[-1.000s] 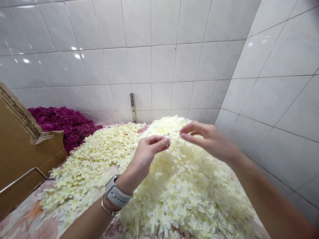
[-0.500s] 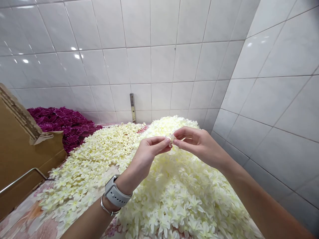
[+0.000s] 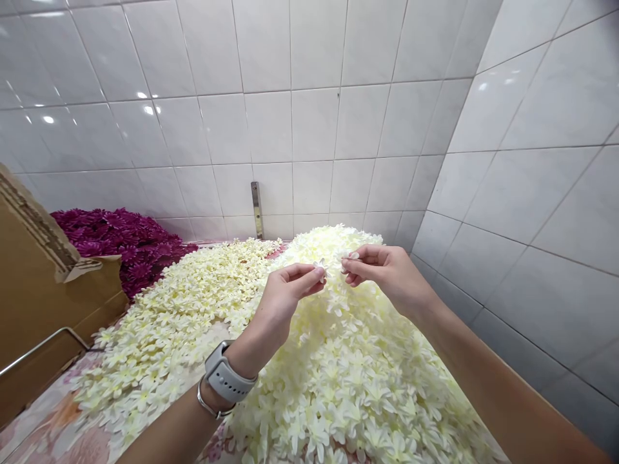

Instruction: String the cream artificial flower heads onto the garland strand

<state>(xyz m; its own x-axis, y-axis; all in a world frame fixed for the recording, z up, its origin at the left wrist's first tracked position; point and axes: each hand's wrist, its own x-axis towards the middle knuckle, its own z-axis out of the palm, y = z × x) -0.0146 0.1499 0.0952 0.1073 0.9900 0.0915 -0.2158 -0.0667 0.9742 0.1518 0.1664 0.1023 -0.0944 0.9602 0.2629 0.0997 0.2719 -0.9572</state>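
Between the thumb and fingers of my left hand (image 3: 289, 293) a small white artificial flower (image 3: 320, 264) is pinched, its petals showing past the fingertips. My right hand (image 3: 387, 274) pinches another white flower piece (image 3: 352, 256), partly covered by the fingers. A narrow gap parts the two hands. Both hover over a large heap of pale yellow-white artificial flowers (image 3: 367, 386). Left of it spreads a flatter layer of smaller cream flowers (image 3: 193, 290). My left wrist carries a grey-banded watch (image 3: 229, 374) and a metal bangle.
A pile of purple flowers (image 3: 130, 248) lies at the back left, behind a cardboard box (image 3: 53, 309). A bent metal rod (image 3: 46, 348) crosses the box's front. White tiled walls (image 3: 316, 122) close off the back and right. A metal strip (image 3: 256, 209) stands against the back wall.
My hands were together at one small white flower; now they are apart, the right drawn slightly to the right. Each holds a white piece.
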